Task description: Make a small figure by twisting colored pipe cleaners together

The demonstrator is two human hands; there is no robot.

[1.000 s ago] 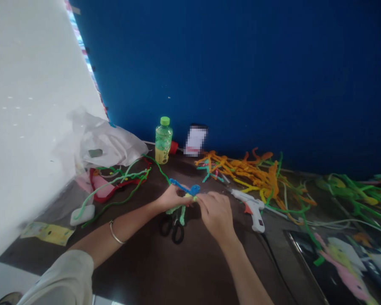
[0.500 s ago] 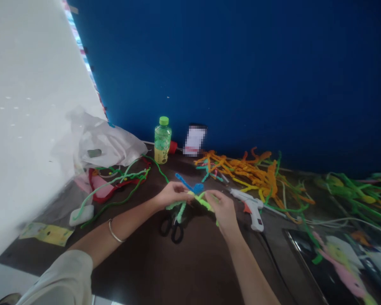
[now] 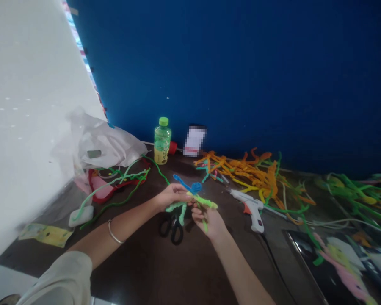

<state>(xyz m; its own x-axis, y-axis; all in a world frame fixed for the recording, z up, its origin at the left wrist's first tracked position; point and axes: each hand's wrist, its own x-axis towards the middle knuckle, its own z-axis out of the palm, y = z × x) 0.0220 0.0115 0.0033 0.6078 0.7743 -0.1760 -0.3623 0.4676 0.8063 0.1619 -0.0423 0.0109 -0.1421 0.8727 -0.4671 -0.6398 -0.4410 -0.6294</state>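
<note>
A fuzzy pipe-cleaner piece hangs over the dark table, with a blue part [image 3: 196, 187] on top, a yellow-green stem [image 3: 208, 202] pointing right and mint-green strands [image 3: 183, 213] hanging below. My left hand [image 3: 173, 196] pinches it at the middle, where the colours meet. Just under the yellow-green stem is my right hand [image 3: 209, 220], its fingers curled against the piece near a thin light-green strand. Black-handled scissors [image 3: 177, 234] lie on the table below my left hand, their blades hidden.
A green-capped bottle [image 3: 162, 142] and a phone [image 3: 195, 140] stand by the blue wall. Orange pipe cleaners [image 3: 247, 169] and a white glue gun [image 3: 249, 205] with its cord lie right. A plastic bag [image 3: 111, 142], green strands and a yellow packet [image 3: 47, 234] are left; a black tray [image 3: 307, 254] is front right.
My right hand has moved down and left, beneath the stem, uncovering the stem's right end. The blue part has tilted slightly left. My left hand keeps its hold.
</note>
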